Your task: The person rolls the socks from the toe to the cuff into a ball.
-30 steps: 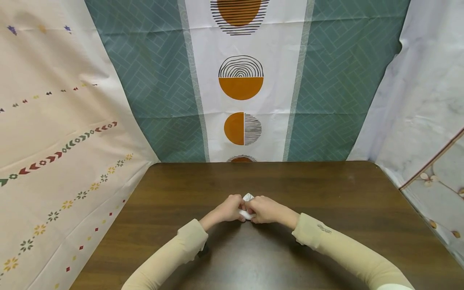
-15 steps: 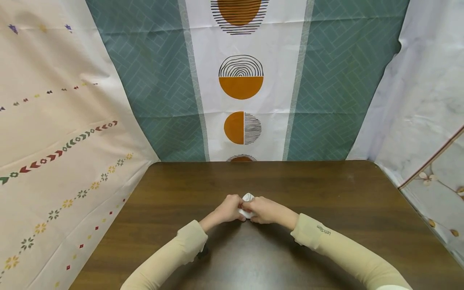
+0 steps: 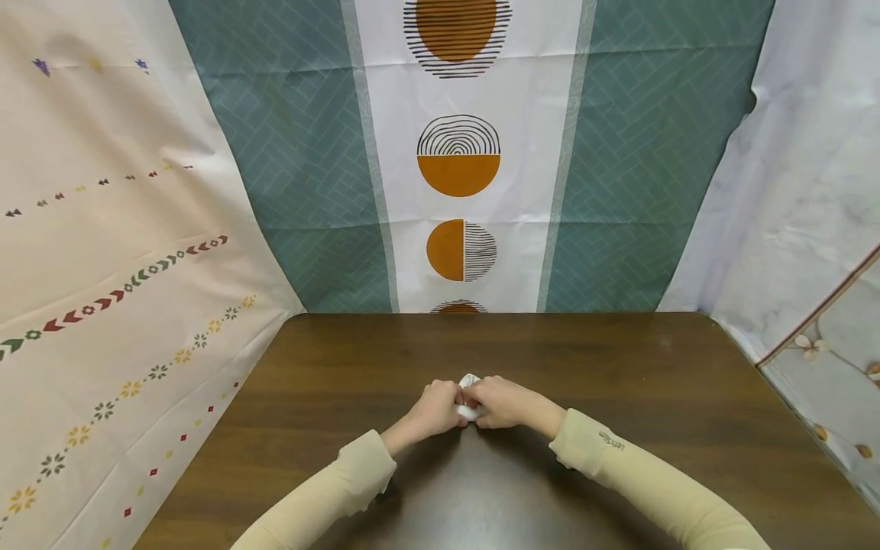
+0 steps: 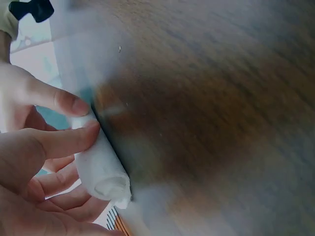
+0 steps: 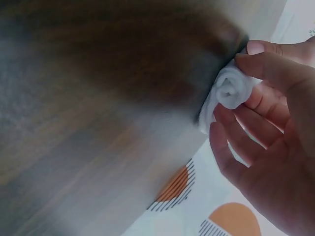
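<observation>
A small roll of white cloth (image 3: 469,397) lies on the dark wooden table (image 3: 619,382), held between both hands. My left hand (image 3: 438,406) pinches its left end, fingers curled round the white roll (image 4: 101,167). My right hand (image 3: 500,401) grips the other end, where the rolled white cloth (image 5: 229,91) shows its spiral end. The hands meet at the table's middle, and most of the roll is hidden under the fingers in the head view.
Patterned cloth backdrops hang behind and at both sides of the table: a teal and white panel with orange circles (image 3: 458,168), a cream sheet (image 3: 103,252) at the left, a pale sheet (image 3: 804,191) at the right. The table's far edge (image 3: 481,315) meets the backdrop.
Both hands have stayed on the roll, with small finger shifts. The head view has tilted a little, so the scene sits slightly lower in frame.
</observation>
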`<action>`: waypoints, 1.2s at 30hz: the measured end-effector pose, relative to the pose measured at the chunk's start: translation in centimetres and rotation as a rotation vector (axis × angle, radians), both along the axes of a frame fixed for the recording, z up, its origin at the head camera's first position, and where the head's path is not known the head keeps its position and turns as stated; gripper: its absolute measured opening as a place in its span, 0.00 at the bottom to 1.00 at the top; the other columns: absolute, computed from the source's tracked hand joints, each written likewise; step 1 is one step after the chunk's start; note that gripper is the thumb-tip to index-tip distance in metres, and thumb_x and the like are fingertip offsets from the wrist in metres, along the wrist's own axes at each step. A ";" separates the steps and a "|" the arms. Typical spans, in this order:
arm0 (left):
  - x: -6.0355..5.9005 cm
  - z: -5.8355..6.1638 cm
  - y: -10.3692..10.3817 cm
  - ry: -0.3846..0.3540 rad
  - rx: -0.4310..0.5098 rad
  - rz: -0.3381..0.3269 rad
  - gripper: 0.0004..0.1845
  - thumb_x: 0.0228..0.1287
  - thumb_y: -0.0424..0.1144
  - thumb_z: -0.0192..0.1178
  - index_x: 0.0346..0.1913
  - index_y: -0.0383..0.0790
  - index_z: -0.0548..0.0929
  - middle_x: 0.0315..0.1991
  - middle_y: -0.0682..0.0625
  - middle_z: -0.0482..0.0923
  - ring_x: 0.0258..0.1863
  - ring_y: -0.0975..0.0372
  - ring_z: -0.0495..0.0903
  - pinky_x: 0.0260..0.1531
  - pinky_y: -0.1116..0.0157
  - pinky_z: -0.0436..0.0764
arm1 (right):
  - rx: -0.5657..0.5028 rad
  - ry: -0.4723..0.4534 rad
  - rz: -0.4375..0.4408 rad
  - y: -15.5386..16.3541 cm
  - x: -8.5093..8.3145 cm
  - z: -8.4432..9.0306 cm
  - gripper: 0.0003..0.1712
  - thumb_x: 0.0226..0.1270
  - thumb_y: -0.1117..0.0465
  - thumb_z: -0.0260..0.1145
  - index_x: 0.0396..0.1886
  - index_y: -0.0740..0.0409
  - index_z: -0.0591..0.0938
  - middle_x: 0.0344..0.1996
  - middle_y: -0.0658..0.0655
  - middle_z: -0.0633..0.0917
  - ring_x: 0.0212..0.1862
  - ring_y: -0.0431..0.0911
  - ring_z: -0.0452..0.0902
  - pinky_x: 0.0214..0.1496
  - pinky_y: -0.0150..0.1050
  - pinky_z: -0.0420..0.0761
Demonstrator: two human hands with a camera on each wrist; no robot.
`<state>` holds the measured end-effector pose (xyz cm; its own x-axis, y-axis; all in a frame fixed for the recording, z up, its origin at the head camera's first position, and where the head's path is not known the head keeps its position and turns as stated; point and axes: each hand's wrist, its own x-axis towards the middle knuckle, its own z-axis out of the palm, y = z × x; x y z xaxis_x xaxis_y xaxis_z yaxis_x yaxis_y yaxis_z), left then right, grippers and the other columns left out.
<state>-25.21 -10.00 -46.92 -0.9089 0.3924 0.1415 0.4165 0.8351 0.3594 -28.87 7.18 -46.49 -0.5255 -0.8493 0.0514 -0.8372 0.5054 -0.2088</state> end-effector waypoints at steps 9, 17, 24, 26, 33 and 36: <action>0.0 0.2 0.0 0.021 -0.023 0.004 0.12 0.39 0.37 0.78 0.19 0.41 0.82 0.21 0.54 0.82 0.24 0.63 0.78 0.29 0.61 0.75 | 0.022 0.075 -0.037 0.3 -0.1 0.3 0.14 0.52 0.53 0.75 0.34 0.46 0.78 0.27 0.42 0.80 0.25 0.38 0.70 0.30 0.34 0.72; -0.4 0.2 -0.1 -0.080 0.044 -0.005 0.12 0.38 0.36 0.79 0.17 0.41 0.82 0.18 0.56 0.79 0.18 0.69 0.68 0.21 0.72 0.70 | 0.028 0.062 -0.047 0.3 0.1 0.6 0.12 0.51 0.54 0.75 0.31 0.48 0.80 0.23 0.44 0.81 0.22 0.37 0.68 0.25 0.33 0.69; -0.5 0.1 -0.2 -0.106 0.061 -0.006 0.12 0.38 0.37 0.79 0.16 0.40 0.82 0.15 0.57 0.77 0.18 0.69 0.66 0.20 0.72 0.68 | 0.018 0.002 -0.041 0.2 -0.1 0.7 0.10 0.51 0.55 0.75 0.28 0.49 0.81 0.20 0.44 0.78 0.22 0.37 0.64 0.25 0.31 0.66; -0.5 0.0 -0.1 -0.089 0.039 -0.031 0.12 0.40 0.36 0.78 0.16 0.41 0.82 0.16 0.56 0.78 0.19 0.68 0.67 0.22 0.69 0.67 | 0.018 -0.015 -0.035 0.2 -0.2 0.7 0.09 0.52 0.56 0.75 0.27 0.50 0.81 0.21 0.44 0.78 0.22 0.36 0.65 0.25 0.31 0.66; 0.1 0.0 0.1 0.036 -0.095 -0.073 0.07 0.45 0.39 0.76 0.22 0.40 0.88 0.25 0.52 0.82 0.28 0.65 0.73 0.30 0.68 0.73 | 0.037 0.021 0.035 0.1 -0.5 1.0 0.03 0.50 0.62 0.75 0.25 0.54 0.86 0.26 0.49 0.77 0.30 0.39 0.64 0.33 0.31 0.68; 0.5 0.1 0.4 0.098 -0.161 -0.038 0.08 0.43 0.41 0.77 0.20 0.44 0.87 0.25 0.53 0.82 0.28 0.63 0.76 0.34 0.63 0.71 | 0.040 0.062 0.049 -0.2 -0.7 0.9 0.03 0.48 0.63 0.75 0.26 0.54 0.88 0.28 0.51 0.75 0.33 0.41 0.64 0.37 0.32 0.69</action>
